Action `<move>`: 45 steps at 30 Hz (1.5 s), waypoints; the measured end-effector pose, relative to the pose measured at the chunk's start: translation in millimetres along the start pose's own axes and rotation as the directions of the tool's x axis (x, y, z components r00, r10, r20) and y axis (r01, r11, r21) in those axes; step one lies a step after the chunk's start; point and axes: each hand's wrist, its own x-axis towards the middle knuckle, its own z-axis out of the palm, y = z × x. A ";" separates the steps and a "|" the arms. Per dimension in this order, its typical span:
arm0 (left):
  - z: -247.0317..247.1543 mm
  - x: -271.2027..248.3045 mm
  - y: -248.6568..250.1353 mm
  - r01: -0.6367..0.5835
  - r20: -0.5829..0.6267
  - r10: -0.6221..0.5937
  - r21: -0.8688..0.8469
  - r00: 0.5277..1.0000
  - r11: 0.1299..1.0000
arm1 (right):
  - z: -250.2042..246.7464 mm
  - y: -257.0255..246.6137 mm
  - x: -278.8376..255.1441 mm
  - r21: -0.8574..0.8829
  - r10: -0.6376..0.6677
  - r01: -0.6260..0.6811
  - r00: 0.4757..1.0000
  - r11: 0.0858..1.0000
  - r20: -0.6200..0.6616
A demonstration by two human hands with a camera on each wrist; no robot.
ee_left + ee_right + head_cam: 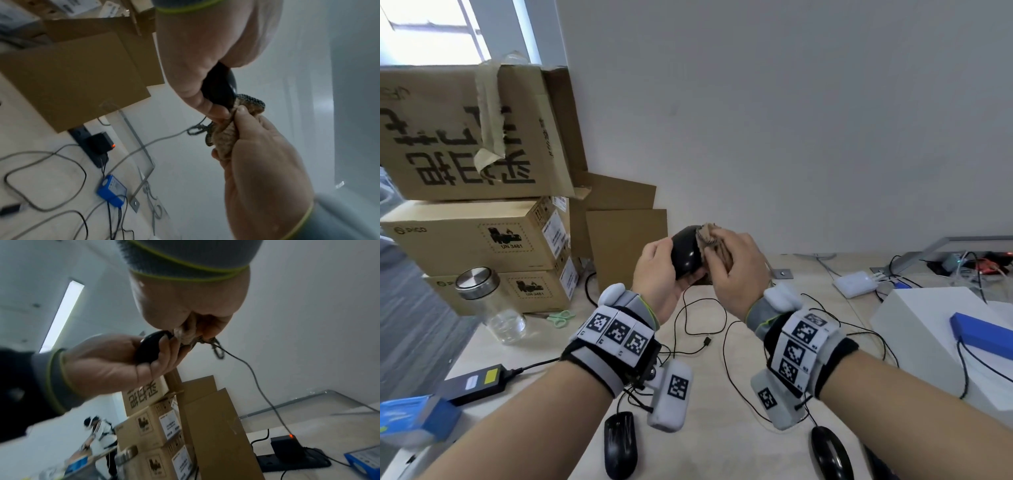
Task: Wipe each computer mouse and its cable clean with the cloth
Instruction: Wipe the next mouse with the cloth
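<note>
Your fingers are busy on both sides: your left hand point(654, 263) curls round the black mouse point(686, 253), cupping its back end so the glossy shell faces the other hand, while your right hand point(736, 274) bunches the brown cloth point(714, 240) in curled fingers and presses it against the mouse's front. In the right wrist view the cloth sits pinched between thumb and fingers right where the cable point(257, 379) leaves the body, which likely suits working the nose of the mouse and then sliding down the cord. You hold the mouse raised well above the table point(722, 394), which seems sensible, since it lets the cable hang free and lets you turn the shell to reach every face. Two more mice lie at the near edge: one point(620, 445) just below your left wrist and another point(830, 452) below your right, both apparently waiting their turn. Their thin cables point(726, 342) loop loosely across the middle of the table under your hands, so watch for snagging when you draw the cord through the cloth. To the left, stacked cardboard boxes point(476, 236) and a glass jar point(493, 308) crowd that side; a white box point(928, 329) stands to the right. Open room lies mainly straight ahead toward the wall and upward.
</note>
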 end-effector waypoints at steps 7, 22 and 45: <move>-2.2 3.0 -4.0 0.170 0.045 -0.182 0.196 0.982 0.966 | -0.6 7.1 11.3 0.058 0.025 -0.021 0.997 0.998 -0.074; 3.4 3.2 -0.6 0.303 0.091 -0.316 0.140 0.944 0.943 | 3.9 6.0 10.9 0.010 0.131 -0.131 0.987 0.991 -0.090; -8.6 14.4 0.6 0.180 0.098 -0.205 0.220 0.974 0.959 | -2.6 0.8 15.0 0.090 -0.299 0.285 0.924 0.954 0.238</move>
